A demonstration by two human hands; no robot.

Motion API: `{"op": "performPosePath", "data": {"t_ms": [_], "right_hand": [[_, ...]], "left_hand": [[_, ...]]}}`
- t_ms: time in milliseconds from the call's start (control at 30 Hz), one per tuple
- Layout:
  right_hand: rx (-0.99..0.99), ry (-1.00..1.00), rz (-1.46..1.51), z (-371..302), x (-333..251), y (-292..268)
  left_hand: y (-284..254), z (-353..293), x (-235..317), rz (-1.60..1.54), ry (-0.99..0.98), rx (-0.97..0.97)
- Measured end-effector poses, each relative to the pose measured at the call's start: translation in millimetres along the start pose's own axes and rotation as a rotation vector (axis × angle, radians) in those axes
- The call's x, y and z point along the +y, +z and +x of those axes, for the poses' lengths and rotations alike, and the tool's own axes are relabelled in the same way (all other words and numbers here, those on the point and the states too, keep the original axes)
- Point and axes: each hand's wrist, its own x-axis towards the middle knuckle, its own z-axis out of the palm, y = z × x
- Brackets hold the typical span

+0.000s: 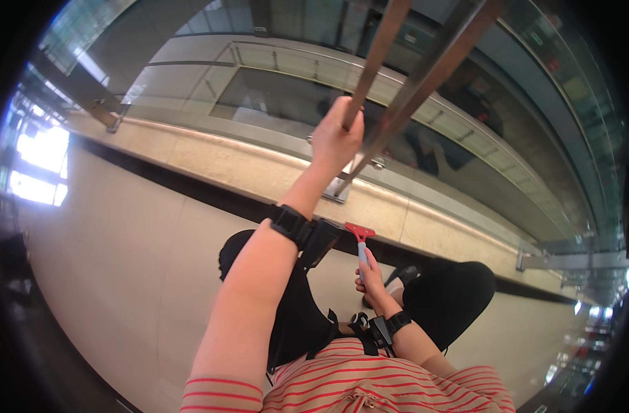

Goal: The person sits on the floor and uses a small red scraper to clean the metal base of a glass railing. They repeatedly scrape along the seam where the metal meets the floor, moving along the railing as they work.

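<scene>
My left hand [337, 140] reaches forward and is closed round a flat brownish metal bar [378, 60] of the railing. Beside that bar rises a second, wider metal post [424, 82], its foot on a metal base plate [336, 191]. Low and close to my body, my right hand [371, 280] is wrapped round the grey handle of a scraper [360, 233]. The scraper's wide red head points up and away from me, apart from the railing. Part of the handle is hidden by my fingers.
A pale stone ledge [259, 165] runs across below the glass panels, with a dark strip [149, 175] along its foot. Pale floor tiles [135, 241] lie under my bent legs. Past the glass, a lower level with another railing [294, 62] shows.
</scene>
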Motion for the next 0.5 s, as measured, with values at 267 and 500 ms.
{"op": "performPosePath", "data": {"t_ms": [267,500], "right_hand": [[-0.044,-0.016,-0.056,1,-1,-12],[-0.040,-0.035,-0.084,1,4,-15]], "left_hand": [[-18,-13,11,0.191,-0.138,-0.162],[-64,-58,-3,0.761,-0.276,-0.895]]}}
